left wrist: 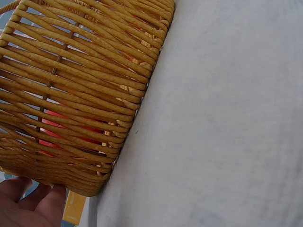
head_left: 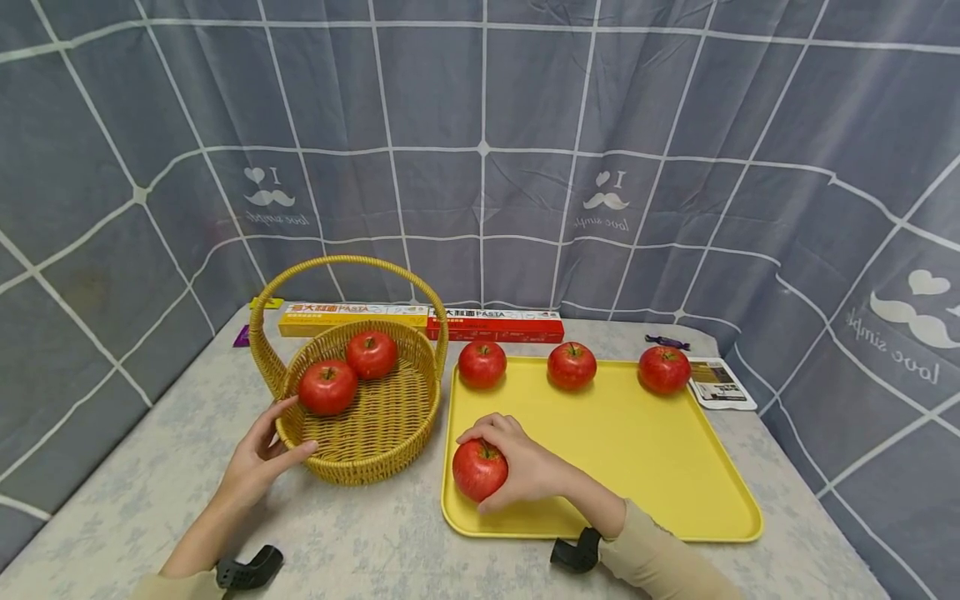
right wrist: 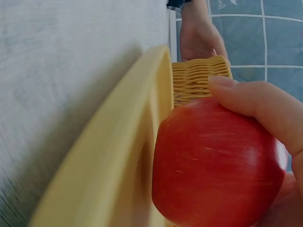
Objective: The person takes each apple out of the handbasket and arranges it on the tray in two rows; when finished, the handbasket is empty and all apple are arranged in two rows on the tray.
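Observation:
A red apple (head_left: 478,469) (right wrist: 213,165) sits in the near left corner of the yellow tray (head_left: 637,450) (right wrist: 118,156). My right hand (head_left: 504,467) (right wrist: 265,109) grips it from above, fingers curled over its top. Three more apples (head_left: 482,363) (head_left: 572,365) (head_left: 663,369) line the tray's far edge. Left of the tray stands a wicker basket (head_left: 375,425) (left wrist: 71,85) (right wrist: 199,80) holding two apples (head_left: 327,387) (head_left: 371,354). My left hand (head_left: 281,433) (left wrist: 28,205) rests against the basket's near left wall, thumb and fingers spread on the weave.
A yellow pasta box (head_left: 352,318) and a red one (head_left: 495,325) lie along the back of the table. A wrapped candy (head_left: 667,342) and a small packet (head_left: 720,383) lie by the tray's far right corner. Grey checked curtains close in three sides.

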Demonstrator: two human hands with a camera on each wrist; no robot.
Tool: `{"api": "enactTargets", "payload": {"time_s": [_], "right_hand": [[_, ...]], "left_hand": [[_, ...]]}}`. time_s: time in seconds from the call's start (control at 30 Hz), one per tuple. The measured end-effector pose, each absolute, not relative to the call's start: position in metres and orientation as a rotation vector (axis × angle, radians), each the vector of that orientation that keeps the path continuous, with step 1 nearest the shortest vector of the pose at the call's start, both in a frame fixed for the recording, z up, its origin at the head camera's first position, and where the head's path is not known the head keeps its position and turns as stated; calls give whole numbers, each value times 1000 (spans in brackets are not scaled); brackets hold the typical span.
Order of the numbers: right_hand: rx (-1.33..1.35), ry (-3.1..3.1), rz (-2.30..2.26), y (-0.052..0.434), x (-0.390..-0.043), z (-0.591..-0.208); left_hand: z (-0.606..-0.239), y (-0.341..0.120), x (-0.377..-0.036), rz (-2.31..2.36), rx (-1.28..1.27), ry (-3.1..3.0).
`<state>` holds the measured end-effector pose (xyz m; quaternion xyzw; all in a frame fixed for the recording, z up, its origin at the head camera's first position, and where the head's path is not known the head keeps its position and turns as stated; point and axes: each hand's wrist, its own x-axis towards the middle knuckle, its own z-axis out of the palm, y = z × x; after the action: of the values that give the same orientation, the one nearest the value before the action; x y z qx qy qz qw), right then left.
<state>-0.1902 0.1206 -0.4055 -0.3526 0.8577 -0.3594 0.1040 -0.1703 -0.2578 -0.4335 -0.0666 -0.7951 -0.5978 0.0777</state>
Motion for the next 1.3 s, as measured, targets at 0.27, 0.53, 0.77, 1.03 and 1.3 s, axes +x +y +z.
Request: {"api": "enactTargets", "payload": {"time_s": [0.27,0.53,0.77,1.03,1.3], "right_hand": [[-1082,2497,-948,121,-191,-399],[-1192,2479,-952,111,-215,-340],[-1330,2375,-1292,62,-244,-288],[-1259,2213,-1377,-7,-268,-284],[-1101,2306,-1329,-47,-290,-324]], "left_hand": [[-433,-258,-170,-1786,-194,-2388],[-432,-259,-170,-1790,-192,-2390],[-434,-259,-170,-1802,-207,-2377],[-435,-259,-172,-1794,-208,-2388],[-433,-259,-170,-1805,-193,-2394]]}}
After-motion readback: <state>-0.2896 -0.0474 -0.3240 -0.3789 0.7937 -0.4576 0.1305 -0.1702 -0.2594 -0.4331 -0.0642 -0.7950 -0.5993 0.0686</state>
